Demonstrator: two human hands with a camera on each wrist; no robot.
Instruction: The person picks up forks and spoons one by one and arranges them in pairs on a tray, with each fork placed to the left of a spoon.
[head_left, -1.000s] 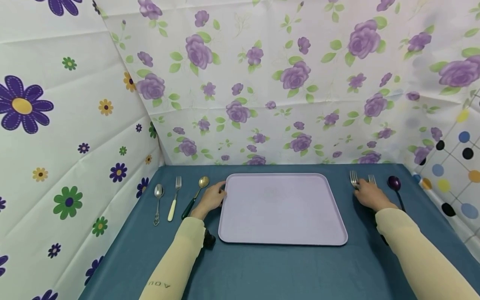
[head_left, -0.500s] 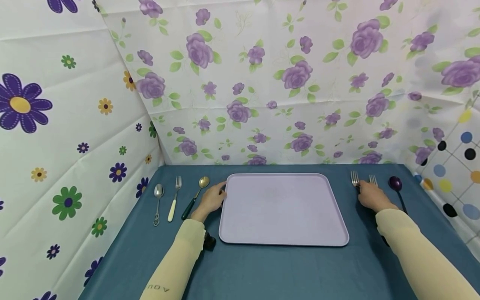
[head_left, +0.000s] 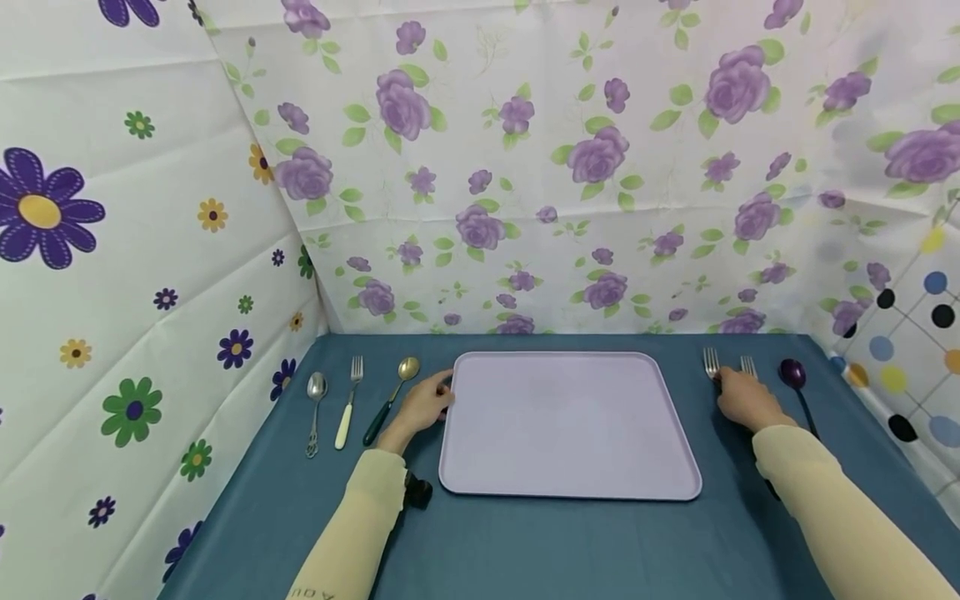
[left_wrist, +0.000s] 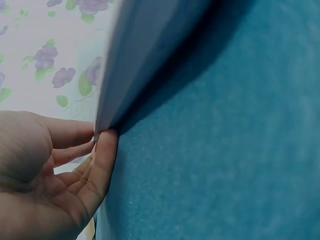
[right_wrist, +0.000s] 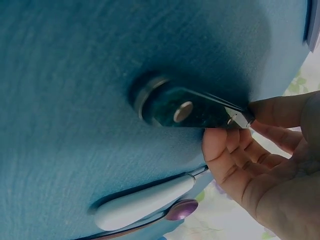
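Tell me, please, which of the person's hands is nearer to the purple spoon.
Right. The right hand, gripping a dark-handled fork, is just left of the purple spoon; the left hand is across the tray, pinching its left edge.

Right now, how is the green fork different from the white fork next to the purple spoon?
The green fork has a dark handle with a shiny round stud; the white fork has a pale, plain one. The right hand pinches the green fork, while the white fork lies on the blue cloth. Both have silvery prongs.
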